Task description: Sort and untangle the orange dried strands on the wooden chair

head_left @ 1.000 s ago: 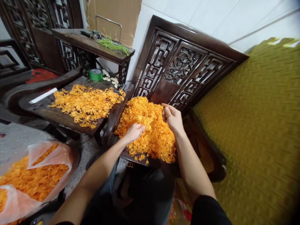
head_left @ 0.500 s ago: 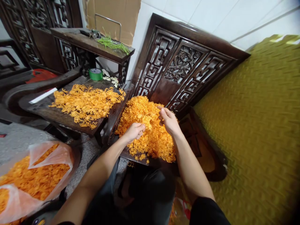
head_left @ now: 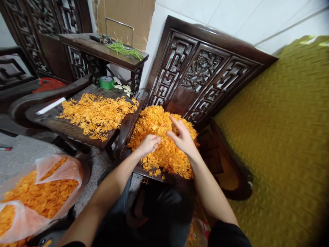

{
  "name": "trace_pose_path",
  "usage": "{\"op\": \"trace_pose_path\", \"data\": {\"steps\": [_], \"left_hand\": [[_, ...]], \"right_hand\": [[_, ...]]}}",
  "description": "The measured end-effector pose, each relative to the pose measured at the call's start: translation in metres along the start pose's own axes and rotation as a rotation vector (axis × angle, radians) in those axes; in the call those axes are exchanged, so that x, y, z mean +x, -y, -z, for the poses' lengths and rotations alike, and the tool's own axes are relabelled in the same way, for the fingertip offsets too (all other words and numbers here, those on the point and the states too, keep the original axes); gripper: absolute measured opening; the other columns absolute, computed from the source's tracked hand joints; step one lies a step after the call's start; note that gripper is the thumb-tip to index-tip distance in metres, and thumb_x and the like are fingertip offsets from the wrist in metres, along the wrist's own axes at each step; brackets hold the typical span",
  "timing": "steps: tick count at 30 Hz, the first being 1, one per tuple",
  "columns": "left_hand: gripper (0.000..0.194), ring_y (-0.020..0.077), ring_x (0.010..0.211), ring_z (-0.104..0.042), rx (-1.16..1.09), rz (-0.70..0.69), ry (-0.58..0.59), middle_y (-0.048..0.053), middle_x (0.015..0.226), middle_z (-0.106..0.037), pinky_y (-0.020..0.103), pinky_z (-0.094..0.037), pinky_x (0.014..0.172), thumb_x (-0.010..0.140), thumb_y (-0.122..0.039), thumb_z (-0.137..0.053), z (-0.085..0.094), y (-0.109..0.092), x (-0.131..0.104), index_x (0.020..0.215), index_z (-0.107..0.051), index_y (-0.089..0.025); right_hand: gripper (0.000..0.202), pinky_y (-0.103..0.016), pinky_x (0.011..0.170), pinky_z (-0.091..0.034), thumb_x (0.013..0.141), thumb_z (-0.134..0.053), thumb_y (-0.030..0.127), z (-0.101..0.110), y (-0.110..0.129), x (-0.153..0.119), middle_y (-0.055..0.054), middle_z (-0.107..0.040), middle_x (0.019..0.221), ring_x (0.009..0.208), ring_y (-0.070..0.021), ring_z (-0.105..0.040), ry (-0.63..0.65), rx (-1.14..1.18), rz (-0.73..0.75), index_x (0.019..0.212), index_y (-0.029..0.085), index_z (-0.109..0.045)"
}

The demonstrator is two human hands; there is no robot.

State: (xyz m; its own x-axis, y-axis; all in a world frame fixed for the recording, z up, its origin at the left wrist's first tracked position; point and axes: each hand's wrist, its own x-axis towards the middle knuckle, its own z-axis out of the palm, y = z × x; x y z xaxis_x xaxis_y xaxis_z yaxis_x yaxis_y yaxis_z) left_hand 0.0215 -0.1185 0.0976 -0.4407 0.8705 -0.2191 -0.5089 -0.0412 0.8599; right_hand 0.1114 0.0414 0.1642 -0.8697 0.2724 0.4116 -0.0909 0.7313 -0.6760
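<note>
Our left hand (head_left: 147,144) pinches a piece at the pile's (head_left: 156,125) near-left edge — our right hand (head_left: 181,137), fingers spread apart, hovers just beside it, over the pile's middle on the seat (head_left: 151,173).

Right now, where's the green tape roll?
Head view, upper left: the green tape roll sits at the far edge of the dark table, behind the spread orange pieces.

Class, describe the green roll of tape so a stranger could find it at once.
Start at the low dark wooden table strewn with loose orange strands. At its far edge, below the carved shelf, sits the green roll of tape. It is the only round, solid green thing there.
</note>
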Motion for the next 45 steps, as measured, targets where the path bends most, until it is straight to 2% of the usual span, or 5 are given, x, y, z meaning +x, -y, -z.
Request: {"op": "trace_pose_path", "data": {"steps": [13,20,26,33,45], "left_hand": [[0.037,0.0045,0.036,-0.021,0.164,0.070,-0.011,-0.009,0.044,-0.033,0.023,-0.011,0.043,0.094,-0.040,-0.062,0.010,-0.006,-0.003,0.067,-0.048,-0.019],[0.029,0.0077,0.039,-0.030,0.414,0.011,-0.056,-0.007,0.046,-0.038,0.025,-0.019,0.047,0.093,-0.035,-0.054,0.013,-0.002,-0.001,0.069,-0.052,-0.018],[0.035,0.0101,0.045,-0.035,0.627,-0.071,-0.081,-0.005,0.047,-0.041,0.026,-0.020,0.052,0.091,-0.038,-0.052,0.015,0.001,0.001,0.061,-0.052,-0.018],[0.033,0.0135,0.054,-0.046,0.787,-0.125,-0.048,-0.001,0.052,-0.052,0.027,-0.028,0.058,0.089,-0.030,-0.053,0.008,-0.008,0.000,0.059,-0.056,-0.017],[0.032,0.0063,0.038,-0.026,0.272,0.053,0.013,-0.008,0.047,-0.036,0.024,-0.016,0.044,0.093,-0.038,-0.059,0.015,-0.001,-0.001,0.070,-0.050,-0.019]], "right_hand": [[0.038,-0.021,0.045,-0.029,0.094,-0.059,0.061,0.010,-0.008,0.017,0.001,-0.062,0.083,0.051,-0.0087,-0.040,-0.646,0.368,-0.127,0.096,0.024,-0.051],[0.033,-0.036,0.072,-0.048,0.094,-0.063,0.054,0.012,0.030,0.008,-0.004,-0.057,0.082,0.077,-0.0201,-0.056,0.204,-0.116,0.141,0.106,0.024,-0.073],[0.044,-0.031,0.059,-0.043,0.102,-0.045,0.059,0.020,0.015,0.025,-0.002,-0.055,0.071,0.060,-0.0160,-0.049,-0.414,0.023,0.002,0.096,0.023,-0.069],[0.033,-0.038,0.077,-0.050,0.098,-0.059,0.048,0.003,0.020,0.029,-0.005,-0.063,0.086,0.080,-0.0208,-0.058,0.357,-0.204,0.213,0.115,0.023,-0.074],[0.033,-0.036,0.069,-0.050,0.099,-0.056,0.052,0.019,0.017,0.011,-0.006,-0.065,0.093,0.076,-0.0193,-0.060,-0.044,-0.068,0.036,0.108,0.025,-0.071]]}}
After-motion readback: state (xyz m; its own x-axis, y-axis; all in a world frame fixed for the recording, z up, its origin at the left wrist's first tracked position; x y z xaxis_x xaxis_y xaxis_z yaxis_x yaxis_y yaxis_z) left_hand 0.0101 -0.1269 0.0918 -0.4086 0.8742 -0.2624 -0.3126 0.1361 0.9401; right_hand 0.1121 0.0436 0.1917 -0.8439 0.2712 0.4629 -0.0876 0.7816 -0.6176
